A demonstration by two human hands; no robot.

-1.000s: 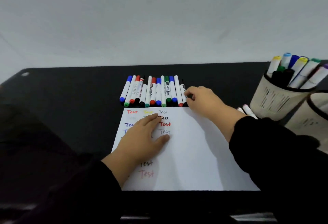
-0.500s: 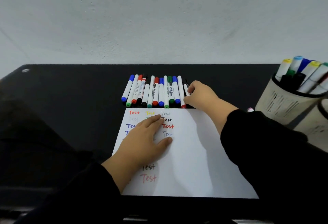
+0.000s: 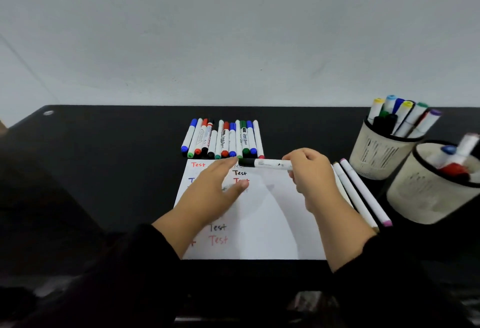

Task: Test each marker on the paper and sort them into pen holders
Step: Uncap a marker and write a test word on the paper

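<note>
A: Uncapping comes next, by my reading. The right hand (image 3: 309,171) grips the marker (image 3: 267,163) by its white barrel, level above the top edge of the paper (image 3: 272,223), black cap pointing left.

B: And the left hand (image 3: 215,187)?

A: Relaxed, fingers straight, holding nothing, fingertips near the cap. Pinch the cap and pull straight along the barrel; do not twist the barrel out of the right-hand grip.

B: Where to write?

A: On bare paper right of the existing "Test" words. Keep the left hand flat on the sheet while writing.

B: Then?

A: Recap, then drop it in one of the two holders (image 3: 376,151) at the right of the surface (image 3: 117,158). Untested markers (image 3: 223,139) lie in a row beyond the paper.
</note>
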